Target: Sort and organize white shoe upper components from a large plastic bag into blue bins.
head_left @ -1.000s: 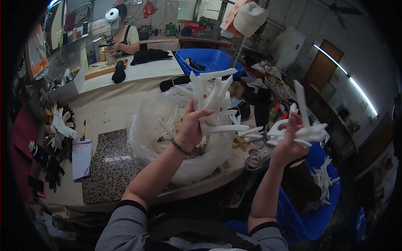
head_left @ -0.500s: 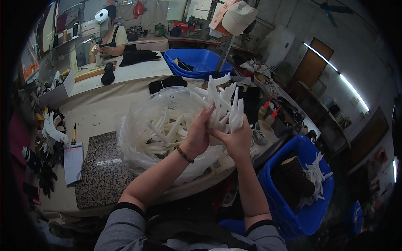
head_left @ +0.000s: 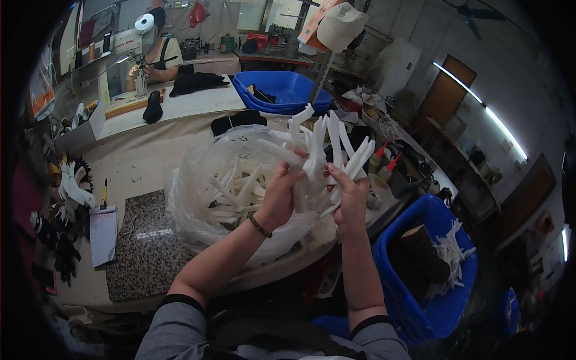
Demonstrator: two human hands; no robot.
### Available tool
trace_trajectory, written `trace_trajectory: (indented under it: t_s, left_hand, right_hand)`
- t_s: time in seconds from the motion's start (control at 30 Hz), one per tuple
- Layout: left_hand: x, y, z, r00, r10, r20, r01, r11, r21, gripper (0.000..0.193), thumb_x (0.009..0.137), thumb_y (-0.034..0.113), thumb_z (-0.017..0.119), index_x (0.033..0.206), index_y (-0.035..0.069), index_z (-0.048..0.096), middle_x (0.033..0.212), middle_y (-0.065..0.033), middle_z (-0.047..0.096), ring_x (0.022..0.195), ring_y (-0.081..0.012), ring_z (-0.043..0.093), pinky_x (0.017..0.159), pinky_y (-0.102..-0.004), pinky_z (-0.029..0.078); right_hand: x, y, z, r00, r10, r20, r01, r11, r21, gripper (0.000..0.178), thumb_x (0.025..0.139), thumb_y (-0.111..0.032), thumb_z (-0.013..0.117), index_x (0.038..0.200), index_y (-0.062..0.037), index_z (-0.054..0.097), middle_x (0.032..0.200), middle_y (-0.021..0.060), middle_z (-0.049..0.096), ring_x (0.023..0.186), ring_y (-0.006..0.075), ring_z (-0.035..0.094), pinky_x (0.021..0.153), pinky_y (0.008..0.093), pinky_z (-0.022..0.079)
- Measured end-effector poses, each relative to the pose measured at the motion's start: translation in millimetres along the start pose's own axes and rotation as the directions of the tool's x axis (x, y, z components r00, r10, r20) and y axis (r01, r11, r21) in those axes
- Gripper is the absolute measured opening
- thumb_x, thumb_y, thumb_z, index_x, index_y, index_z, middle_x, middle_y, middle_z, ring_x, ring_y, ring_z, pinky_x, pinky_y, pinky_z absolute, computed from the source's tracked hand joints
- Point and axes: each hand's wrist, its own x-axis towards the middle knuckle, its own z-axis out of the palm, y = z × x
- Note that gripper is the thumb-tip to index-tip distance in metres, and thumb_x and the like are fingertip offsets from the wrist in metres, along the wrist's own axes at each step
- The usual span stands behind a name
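White strips [head_left: 316, 156] are in both hands, centre of frame, over the right side of the open bag [head_left: 186, 192]. Left hand [head_left: 279, 195] has thumb and fingers closed round one bunch; right hand [head_left: 353, 201] pinches another just beside it. Low grip probably leaves upper ends free to fan, so pieces are easier to separate. Bag gapes, left of centre, presumably for easy reach to the strips inside. Blue tub [head_left: 396, 300], lower right, holds more strips plus a dark roll [head_left: 425, 258].
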Motion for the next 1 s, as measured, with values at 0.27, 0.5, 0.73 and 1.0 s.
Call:
trace_trajectory:
  t_s: [0.27, 0.5, 0.73, 1.0]
  left_hand:
    - [-0.2, -14.1, -3.5, 0.991, 0.13, 0.041, -0.136, 0.947, 0.29, 0.033, 0.09, 0.0, 0.054, 0.12, 0.011, 0.044, 0.112, -0.0024, 0.052, 0.107, -0.0138, 0.053, 0.091, -0.0313, 0.044]
    - [1.1, -11.9, -1.7, 0.99, 0.14, -0.021, -0.131, 0.961, 0.245, 0.027, 0.093, 0.003, 0.056, 0.117, 0.011, 0.047, 0.115, -0.0013, 0.054, 0.106, -0.0106, 0.052, 0.091, -0.0254, 0.042]
    - [0.2, -6.9, -11.8, 0.997, 0.077, 0.011, -0.078, 0.974, 0.213, 0.035, 0.089, -0.001, 0.057, 0.122, 0.011, 0.048, 0.116, -0.0042, 0.059, 0.105, -0.0128, 0.057, 0.089, -0.0282, 0.046]
    - [-0.6, -8.1, -2.9, 0.98, 0.195, -0.034, -0.172, 0.926, 0.336, 0.042, 0.085, -0.003, 0.064, 0.123, 0.008, 0.049, 0.111, -0.0047, 0.061, 0.102, -0.0137, 0.062, 0.084, -0.0279, 0.051]
  right_hand:
    - [-5.8, -14.8, 8.1, 0.991, 0.073, 0.11, -0.066, 0.996, -0.063, 0.037, 0.075, -0.009, 0.08, 0.105, 0.0077, 0.064, 0.094, 0.0142, 0.07, 0.081, 0.0189, 0.068, 0.072, 0.0312, 0.054]
    - [-3.5, -11.2, -3.7, 0.983, 0.105, 0.15, -0.114, 0.992, 0.055, 0.039, 0.074, -0.002, 0.076, 0.108, 0.0093, 0.062, 0.101, 0.0169, 0.069, 0.086, 0.0228, 0.069, 0.075, 0.0326, 0.056]
    - [-3.9, -13.5, -4.1, 0.984, 0.089, 0.154, -0.1, 0.993, 0.068, 0.034, 0.073, 0.005, 0.069, 0.106, 0.0091, 0.063, 0.1, 0.0176, 0.069, 0.087, 0.0232, 0.069, 0.077, 0.0332, 0.056]
    - [-2.4, -11.0, -4.5, 0.978, 0.107, 0.181, -0.11, 0.994, 0.003, 0.034, 0.071, 0.003, 0.072, 0.105, 0.0075, 0.065, 0.097, 0.0152, 0.07, 0.085, 0.0218, 0.069, 0.078, 0.0321, 0.055]
